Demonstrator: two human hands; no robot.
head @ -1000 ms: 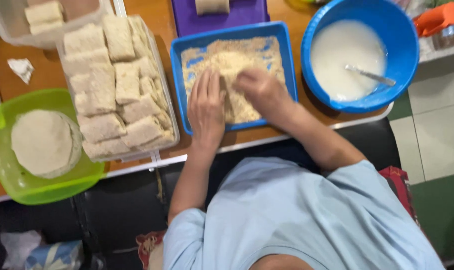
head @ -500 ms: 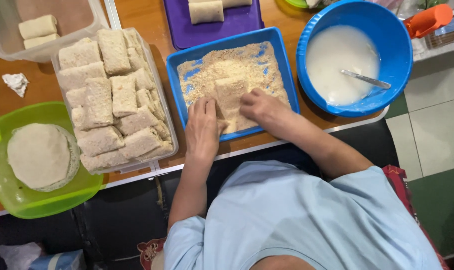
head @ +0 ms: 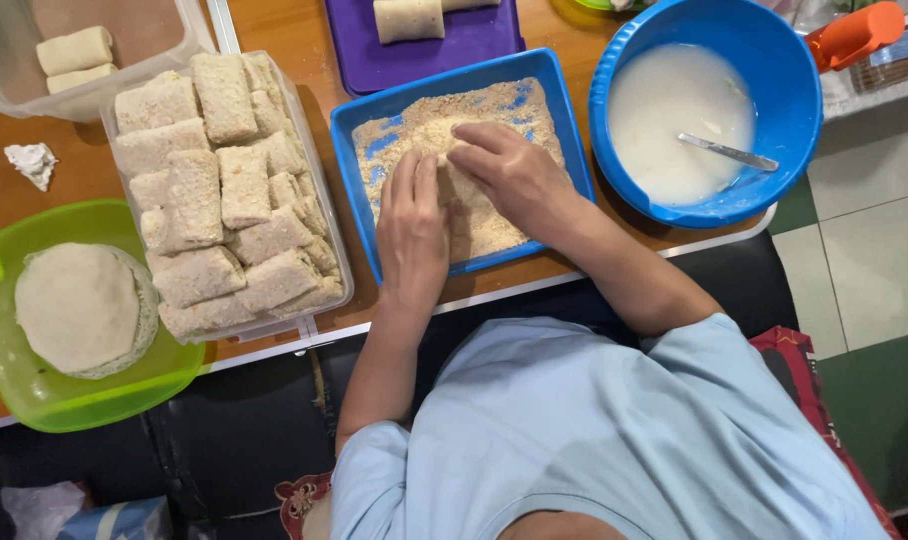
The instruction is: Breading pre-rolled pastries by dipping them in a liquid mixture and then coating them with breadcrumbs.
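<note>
On the wooden bench (head: 284,30), as seen from the head camera, six containers can be counted: one blue tray (head: 359,120), one blue bowl (head: 774,60), one purple tray (head: 484,40), one green tub (head: 124,385) and two clear tubs. One metal spoon (head: 729,152) is lying in the white batter (head: 664,120) of the bowl. Two uncoated rolls (head: 74,58) are kept in the far clear tub (head: 4,85), and at least one more uncoated roll (head: 408,18) is set on the purple tray. Roughly fifteen breaded rolls (head: 224,190) are packed in layers in the near clear tub (head: 329,250); an exact count cannot be made. One stack of round wrappers (head: 77,308) is held in the green tub. One crumpled scrap of paper (head: 32,162) is left on the bench beside the near clear tub.

Breadcrumbs (head: 504,105) are spread across the blue tray, and one crumb-coated roll (head: 452,165) is lying in them at the tray's middle. It is enclosed between the two hands: the left hand (head: 412,232) is laid flat, fingers straight, against its near left side, and the right hand (head: 514,178) is curved over its top and right side, pressing on it. Most of the roll is hidden; its long axis appears to run from the near edge of the tray toward the far edge, tilted slightly leftward.
</note>
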